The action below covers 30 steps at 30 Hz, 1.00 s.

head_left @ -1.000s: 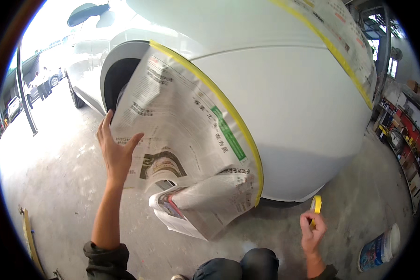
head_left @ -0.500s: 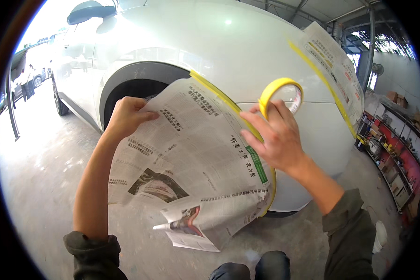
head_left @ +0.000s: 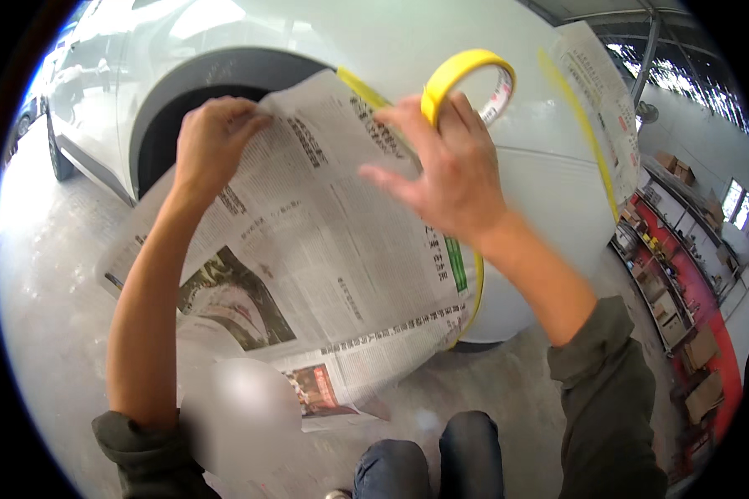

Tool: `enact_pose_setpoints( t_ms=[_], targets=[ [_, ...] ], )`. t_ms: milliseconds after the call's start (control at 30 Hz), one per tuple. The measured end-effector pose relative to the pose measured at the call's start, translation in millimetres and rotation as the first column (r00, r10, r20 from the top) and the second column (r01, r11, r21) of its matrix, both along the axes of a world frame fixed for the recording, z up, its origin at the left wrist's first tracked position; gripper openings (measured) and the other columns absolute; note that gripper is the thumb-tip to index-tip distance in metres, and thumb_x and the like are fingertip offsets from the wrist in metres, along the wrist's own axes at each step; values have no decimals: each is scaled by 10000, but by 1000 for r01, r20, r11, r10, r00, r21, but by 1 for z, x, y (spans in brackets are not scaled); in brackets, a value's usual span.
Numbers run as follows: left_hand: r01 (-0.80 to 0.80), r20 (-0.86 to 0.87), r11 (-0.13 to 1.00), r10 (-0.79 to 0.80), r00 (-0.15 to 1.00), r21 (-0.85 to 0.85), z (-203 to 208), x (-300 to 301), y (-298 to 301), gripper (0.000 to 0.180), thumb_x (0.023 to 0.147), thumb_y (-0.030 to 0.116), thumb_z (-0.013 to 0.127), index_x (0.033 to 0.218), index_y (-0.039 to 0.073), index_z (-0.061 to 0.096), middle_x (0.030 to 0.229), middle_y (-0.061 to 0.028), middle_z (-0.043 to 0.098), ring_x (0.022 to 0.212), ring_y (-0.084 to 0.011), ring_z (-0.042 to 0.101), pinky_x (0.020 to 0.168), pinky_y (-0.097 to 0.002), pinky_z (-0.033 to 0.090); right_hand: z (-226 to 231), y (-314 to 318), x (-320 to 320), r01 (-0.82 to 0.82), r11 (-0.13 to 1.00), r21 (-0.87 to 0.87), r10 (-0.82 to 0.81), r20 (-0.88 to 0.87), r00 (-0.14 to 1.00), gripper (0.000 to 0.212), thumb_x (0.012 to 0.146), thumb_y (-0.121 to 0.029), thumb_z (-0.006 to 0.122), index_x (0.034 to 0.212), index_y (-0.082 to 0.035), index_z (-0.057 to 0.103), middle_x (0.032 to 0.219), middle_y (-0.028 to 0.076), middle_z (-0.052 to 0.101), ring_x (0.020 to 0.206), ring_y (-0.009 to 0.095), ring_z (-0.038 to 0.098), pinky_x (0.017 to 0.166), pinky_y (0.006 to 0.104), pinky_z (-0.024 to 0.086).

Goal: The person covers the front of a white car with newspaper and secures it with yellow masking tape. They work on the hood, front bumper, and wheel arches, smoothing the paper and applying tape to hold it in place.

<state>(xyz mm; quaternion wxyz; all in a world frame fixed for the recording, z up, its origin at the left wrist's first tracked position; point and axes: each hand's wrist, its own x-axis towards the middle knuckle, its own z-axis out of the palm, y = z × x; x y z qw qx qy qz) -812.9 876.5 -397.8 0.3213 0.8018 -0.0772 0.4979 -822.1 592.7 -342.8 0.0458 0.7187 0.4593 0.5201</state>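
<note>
A large newspaper sheet (head_left: 341, 241) hangs against a white car (head_left: 549, 187) beside the black wheel arch (head_left: 225, 66). Yellow masking tape (head_left: 359, 86) runs down the sheet's right edge against the bodywork; my right hand covers part of it. My left hand (head_left: 212, 148) pinches the sheet's upper left edge in front of the wheel opening. A yellow tape roll (head_left: 468, 62) is hooked on fingers of my right hand (head_left: 453, 170). That hand's thumb and index finger are spread over the sheet's upper right part, close to the tape strip; whether they touch the paper I cannot tell.
Another newspaper sheet (head_left: 599, 100) is taped to the car farther right. Red and grey shelving (head_left: 670, 283) with boxes and small items stands at the right. A blurred pale rounded patch (head_left: 245, 407) covers part of the lower left. My knees (head_left: 429, 457) are at the bottom.
My view has shifted closer to the sheet. My right hand has moved up and left with the tape roll, its thumb farther over the paper. The sheet's lower left part is spread wider.
</note>
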Motion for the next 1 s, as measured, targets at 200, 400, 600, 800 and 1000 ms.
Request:
enact_pose_setpoints(
  t_ms=[200, 400, 600, 800, 1000],
  targets=[
    [-412, 359, 886, 463, 811, -212, -89, -62, 23, 528, 814, 267, 829, 1274, 101, 629, 1316, -96, 608, 1241, -299, 531, 1049, -409, 429, -86, -55, -61, -40, 941, -336, -48, -249, 967, 524, 654, -358, 843, 1122, -172, 698, 1135, 10, 612, 1053, 251, 577, 881, 433, 460],
    [-346, -418, 469, -54, 907, -812, -407, -139, 63, 1109, 787, 295, 848, 1577, -24, 138, 1603, -262, 269, 1493, -363, 268, 1202, -474, 255, -93, -24, -89, -165, 934, -316, 55, -328, 943, 425, 657, -259, 842, 1037, -127, 704, 1039, 16, 615, 958, 250, 584, 819, 410, 453],
    [-6, -253, 497, -431, 866, -868, -434, -109, -1, 1250, 628, 169, 942, 1606, 122, 166, 1610, -201, 295, 1479, -345, 303, 1141, -527, 347, -82, 7, -117, -222, 869, -442, 62, -349, 935, 375, 694, -245, 826, 1026, -129, 695, 1032, 22, 611, 942, 251, 590, 797, 403, 464],
    [96, -159, 543, -404, 901, -834, -407, -45, 49, 764, 719, 167, 902, 1358, 35, 504, 1330, -109, 602, 1217, -234, 550, 1036, -376, 445, -58, 55, -118, -210, 854, -477, 113, -223, 968, 430, 752, -291, 801, 1129, -135, 667, 1085, 38, 603, 965, 249, 567, 826, 394, 447],
    [155, -136, 465, -532, 836, -872, -400, -37, 46, 513, 810, 67, 795, 1284, 20, 605, 1233, -79, 650, 1129, -205, 588, 1022, -334, 448, -54, 90, -104, -167, 797, -581, 107, -136, 985, 333, 820, -272, 713, 1126, -142, 693, 1047, 41, 585, 994, 223, 555, 808, 376, 448]
  ],
)
